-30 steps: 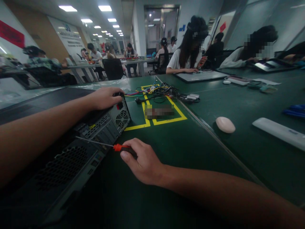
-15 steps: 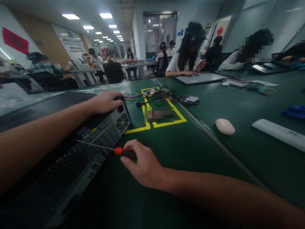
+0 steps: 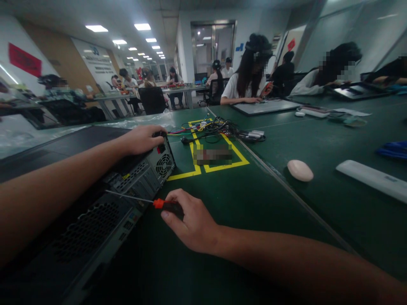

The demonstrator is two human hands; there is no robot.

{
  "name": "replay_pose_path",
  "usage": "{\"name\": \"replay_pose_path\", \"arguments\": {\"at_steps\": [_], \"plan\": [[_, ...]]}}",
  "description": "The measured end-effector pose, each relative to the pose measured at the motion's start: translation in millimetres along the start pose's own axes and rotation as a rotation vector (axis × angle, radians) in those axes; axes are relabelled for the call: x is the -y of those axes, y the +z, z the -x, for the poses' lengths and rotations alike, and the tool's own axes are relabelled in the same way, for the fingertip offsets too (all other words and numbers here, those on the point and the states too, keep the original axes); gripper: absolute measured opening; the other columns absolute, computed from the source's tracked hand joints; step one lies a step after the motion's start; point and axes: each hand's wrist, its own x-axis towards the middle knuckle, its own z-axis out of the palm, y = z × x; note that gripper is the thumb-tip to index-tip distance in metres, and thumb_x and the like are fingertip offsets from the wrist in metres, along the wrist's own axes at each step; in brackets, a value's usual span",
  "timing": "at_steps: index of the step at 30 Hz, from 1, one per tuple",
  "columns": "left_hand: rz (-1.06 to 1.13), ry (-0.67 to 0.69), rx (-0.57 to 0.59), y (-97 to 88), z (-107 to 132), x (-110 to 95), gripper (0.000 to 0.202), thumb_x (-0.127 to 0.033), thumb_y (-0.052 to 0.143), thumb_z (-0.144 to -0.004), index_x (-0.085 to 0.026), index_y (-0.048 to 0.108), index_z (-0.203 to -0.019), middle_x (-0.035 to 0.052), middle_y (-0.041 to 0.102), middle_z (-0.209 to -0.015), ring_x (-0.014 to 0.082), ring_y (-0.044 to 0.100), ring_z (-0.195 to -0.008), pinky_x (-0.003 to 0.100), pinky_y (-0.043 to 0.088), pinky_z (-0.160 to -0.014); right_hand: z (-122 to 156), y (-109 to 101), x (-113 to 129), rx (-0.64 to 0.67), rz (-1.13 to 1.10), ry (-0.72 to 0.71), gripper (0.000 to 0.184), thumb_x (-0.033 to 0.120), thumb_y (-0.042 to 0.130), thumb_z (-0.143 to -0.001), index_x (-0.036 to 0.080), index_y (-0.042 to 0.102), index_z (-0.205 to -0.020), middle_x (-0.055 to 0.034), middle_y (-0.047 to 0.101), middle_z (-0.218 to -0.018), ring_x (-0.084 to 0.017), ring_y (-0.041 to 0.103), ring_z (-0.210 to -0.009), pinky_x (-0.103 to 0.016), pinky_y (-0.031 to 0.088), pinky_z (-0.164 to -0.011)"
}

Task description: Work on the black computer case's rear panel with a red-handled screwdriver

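Observation:
A dark computer case (image 3: 140, 180) lies at the left with its grey rear panel, round fan grille and mesh vent facing right. My left hand (image 3: 144, 139) is closed over the far upper edge of the case, near the red switch. In my right hand (image 3: 195, 220) is a screwdriver (image 3: 160, 203) with an orange and black handle, fingers and thumb wrapped round it. Its thin shaft points left across the rear panel. The tip is close to the panel above the mesh vent; whether it touches a screw I cannot tell.
Tangled cables (image 3: 219, 127) lie beyond the case by yellow tape (image 3: 227, 166) on the green table (image 3: 251, 203). A pale computer mouse (image 3: 300, 170) and a white bar (image 3: 375, 178) lie right. Across the table a person (image 3: 246, 80) works at a flat panel (image 3: 270, 105).
The view has tilted up slightly, so the scene sits a little lower. Both hands keep their grips, and the screwdriver stays against or near the rear panel with hardly any movement.

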Motion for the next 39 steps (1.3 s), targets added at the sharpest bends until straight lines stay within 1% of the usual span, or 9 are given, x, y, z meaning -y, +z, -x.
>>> {"name": "replay_pose_path", "arguments": {"at_steps": [5,9,15,21,26,30,32,36,39], "plan": [[0.002,0.001,-0.007,-0.9,1.5,-3.2,0.064,-0.050,0.040,-0.087,-0.018,0.067,-0.135,0.0104,0.070,-0.136,0.0304,0.064,-0.124,0.040,0.045,-0.111,0.1,0.6,-0.2,-0.009,-0.025,-0.007,0.013,0.028,0.061,-0.095,0.022,0.057,-0.106,-0.0024,0.067,-0.098,-0.019,0.065,-0.087,-0.033,0.050,-0.077],[0.002,0.004,-0.012,-0.5,1.1,-2.6,0.064,-0.050,0.041,-0.087,-0.016,0.066,-0.136,0.0119,0.070,-0.136,0.0313,0.064,-0.124,0.041,0.046,-0.110,0.3,0.9,-0.3,-0.014,-0.023,-0.004,0.015,0.030,0.061,-0.096,0.022,0.057,-0.108,-0.0029,0.067,-0.100,-0.019,0.066,-0.088,-0.034,0.051,-0.078],[-0.015,0.007,-0.001,-2.2,1.1,-4.4,0.066,-0.050,0.040,-0.086,-0.015,0.066,-0.136,0.0126,0.069,-0.137,0.0308,0.063,-0.126,0.040,0.046,-0.111,0.6,-0.5,2.6,-0.010,-0.004,0.015,0.015,0.033,0.061,-0.097,0.023,0.058,-0.108,-0.0018,0.067,-0.096,-0.018,0.064,-0.083,-0.033,0.050,-0.076],[-0.006,-0.009,-0.005,-1.1,0.9,-2.9,0.064,-0.052,0.041,-0.086,-0.020,0.066,-0.136,0.0107,0.070,-0.136,0.0306,0.064,-0.125,0.040,0.046,-0.110,0.2,-1.1,1.9,-0.019,0.000,-0.004,0.017,0.036,0.059,-0.099,0.021,0.060,-0.108,-0.0037,0.067,-0.099,-0.019,0.064,-0.087,-0.034,0.049,-0.077],[0.009,0.008,-0.011,-0.9,1.1,-2.6,0.064,-0.050,0.041,-0.086,-0.017,0.067,-0.135,0.0119,0.071,-0.135,0.0317,0.064,-0.124,0.042,0.046,-0.110,0.1,-0.4,0.3,-0.024,0.030,-0.018,0.020,0.037,0.056,-0.102,0.019,0.063,-0.109,-0.0046,0.067,-0.099,-0.020,0.064,-0.089,-0.034,0.048,-0.078],[0.026,0.010,-0.020,-1.2,1.2,-2.9,0.062,-0.049,0.043,-0.085,-0.019,0.068,-0.133,0.0113,0.071,-0.134,0.0318,0.064,-0.123,0.042,0.047,-0.110,0.1,0.5,-0.9,-0.014,0.051,-0.029,0.022,0.036,0.052,-0.105,0.019,0.065,-0.106,-0.0040,0.066,-0.095,-0.019,0.062,-0.084,-0.033,0.047,-0.075],[0.023,0.010,-0.018,-1.1,1.1,-2.9,0.062,-0.050,0.043,-0.085,-0.019,0.068,-0.133,0.0111,0.071,-0.135,0.0311,0.065,-0.123,0.041,0.047,-0.110,0.0,0.6,-1.0,-0.002,0.047,-0.031,0.022,0.036,0.050,-0.106,0.019,0.064,-0.108,-0.0047,0.068,-0.098,-0.019,0.064,-0.087,-0.034,0.049,-0.078],[-0.003,-0.010,-0.010,-0.8,0.9,-2.7,0.066,-0.052,0.040,-0.085,-0.019,0.067,-0.135,0.0103,0.071,-0.134,0.0299,0.065,-0.121,0.039,0.047,-0.108,0.4,0.3,-0.6,0.021,0.010,-0.010,0.025,0.037,0.058,-0.101,0.022,0.058,-0.121,-0.0064,0.070,-0.111,-0.023,0.067,-0.100,-0.038,0.052,-0.087],[-0.006,-0.014,-0.012,-0.2,0.6,-2.2,0.066,-0.052,0.040,-0.085,-0.020,0.067,-0.136,0.0101,0.071,-0.133,0.0302,0.065,-0.121,0.039,0.047,-0.108,1.0,0.7,-0.5,0.031,0.011,0.012,0.030,0.034,0.065,-0.095,0.023,0.054,-0.121,-0.0061,0.070,-0.113,-0.024,0.068,-0.100,-0.038,0.053,-0.087]]}}
